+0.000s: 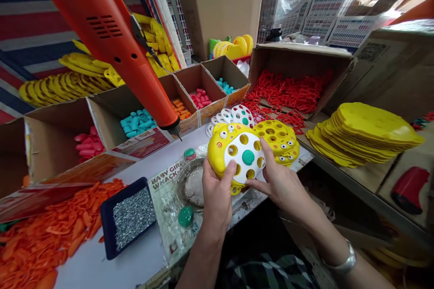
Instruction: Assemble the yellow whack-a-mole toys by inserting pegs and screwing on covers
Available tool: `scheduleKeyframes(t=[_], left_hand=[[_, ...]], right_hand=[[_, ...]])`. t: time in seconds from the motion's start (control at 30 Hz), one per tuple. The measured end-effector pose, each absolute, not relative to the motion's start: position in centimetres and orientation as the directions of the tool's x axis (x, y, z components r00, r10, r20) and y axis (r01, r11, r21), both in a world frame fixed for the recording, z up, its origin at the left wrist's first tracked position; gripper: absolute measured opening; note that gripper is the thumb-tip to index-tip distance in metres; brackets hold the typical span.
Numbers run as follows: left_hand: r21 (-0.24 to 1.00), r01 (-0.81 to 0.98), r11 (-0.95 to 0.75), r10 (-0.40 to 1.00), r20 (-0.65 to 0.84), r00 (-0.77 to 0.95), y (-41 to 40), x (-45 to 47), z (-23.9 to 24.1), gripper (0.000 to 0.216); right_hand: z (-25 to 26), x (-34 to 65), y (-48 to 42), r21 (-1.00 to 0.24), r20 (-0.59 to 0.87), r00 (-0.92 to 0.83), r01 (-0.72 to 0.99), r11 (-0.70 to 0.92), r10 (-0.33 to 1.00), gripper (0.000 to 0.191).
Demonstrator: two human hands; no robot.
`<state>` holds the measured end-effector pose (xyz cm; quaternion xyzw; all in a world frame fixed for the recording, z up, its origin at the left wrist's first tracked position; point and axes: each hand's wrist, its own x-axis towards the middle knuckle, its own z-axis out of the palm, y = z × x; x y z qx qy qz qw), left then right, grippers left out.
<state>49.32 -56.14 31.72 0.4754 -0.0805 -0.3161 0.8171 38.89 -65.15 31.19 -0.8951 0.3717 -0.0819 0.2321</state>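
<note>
I am holding the yellow toy (239,157) near the front edge of the desk (81,264), its white disc facing the camera. The left hand (216,194) is closing around the lower left rim, thumb resting on the disc. The right hand (283,183) is gripping the right side between spread thumb and forefinger. The orange power screwdriver (117,47) is hanging at upper left.

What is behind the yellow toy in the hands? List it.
Just beyond the yellow toy are white discs with holes and more yellow shells, both partly covered. Whatever lies directly behind the toy is hidden.
</note>
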Motion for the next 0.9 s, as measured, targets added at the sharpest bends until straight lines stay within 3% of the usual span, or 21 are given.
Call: scheduleKeyframes(t=[0.1, 0.2, 0.33, 0.4, 0.47, 0.57, 0.67, 0.73, 0.8, 0.83, 0.9], left_hand=[[0.823, 0.451, 0.344, -0.593, -0.182, 0.784, -56.2, 49.3, 32.2, 0.062], [0.801, 0.494, 0.338, -0.621, -0.204, 0.757, -56.2, 49.6, 33.0, 0.059], [0.789, 0.514, 0.337, -0.638, -0.21, 0.741, -55.8, 50.2, 33.6, 0.055], [0.778, 0.53, 0.336, -0.65, -0.216, 0.729, -55.5, 50.4, 33.5, 0.057], [0.77, 0.551, 0.321, -0.669, -0.227, 0.707, -55.4, 50.5, 33.2, 0.058], [0.768, 0.563, 0.304, -0.682, -0.237, 0.692, -55.2, 50.4, 32.7, 0.056], [0.772, 0.553, 0.313, -0.679, -0.226, 0.699, -54.9, 50.4, 32.3, 0.055], [0.78, 0.527, 0.337, -0.665, -0.2, 0.72, -54.6, 50.6, 32.1, 0.056], [0.796, 0.481, 0.366, -0.642, -0.158, 0.75, -54.4, 50.7, 32.0, 0.057], [0.805, 0.458, 0.377, -0.634, -0.136, 0.761, -54.3, 50.7, 32.0, 0.058], [0.818, 0.417, 0.396, -0.626, -0.091, 0.774, -54.1, 50.6, 32.1, 0.06]], right_hand=[[31.4, 39.0, -64.6, -0.5, -0.044, 0.742, -0.596, -0.629, -0.669, 0.093], [32.2, 37.9, -64.7, -0.671, 0.088, 0.752, -0.441, -0.597, -0.654, 0.086], [33.0, 35.8, -66.2, -0.868, 0.385, 0.453, -0.118, -0.482, -0.804, 0.069], [32.8, 35.4, -67.1, -0.941, 0.321, 0.386, 0.025, -0.338, -0.865, 0.068], [32.4, 35.6, -67.4, -0.982, 0.157, 0.544, 0.178, -0.07, -0.824, 0.07], [31.7, 36.4, -66.6, -0.886, 0.059, 0.727, 0.354, 0.299, -0.685, 0.059], [31.3, 37.3, -65.5, -0.791, 0.055, 0.725, 0.451, 0.414, -0.686, 0.053], [31.0, 37.6, -65.1, -0.838, 0.106, 0.606, 0.481, 0.257, -0.788, 0.054], [30.8, 37.7, -64.9, -0.907, 0.257, 0.336, 0.407, -0.106, -0.906, 0.048], [30.8, 37.7, -64.9, -0.909, 0.342, 0.22, 0.323, -0.263, -0.914, 0.043], [30.9, 37.7, -64.8, -0.889, 0.441, 0.135, 0.198, -0.412, -0.887, 0.025]])
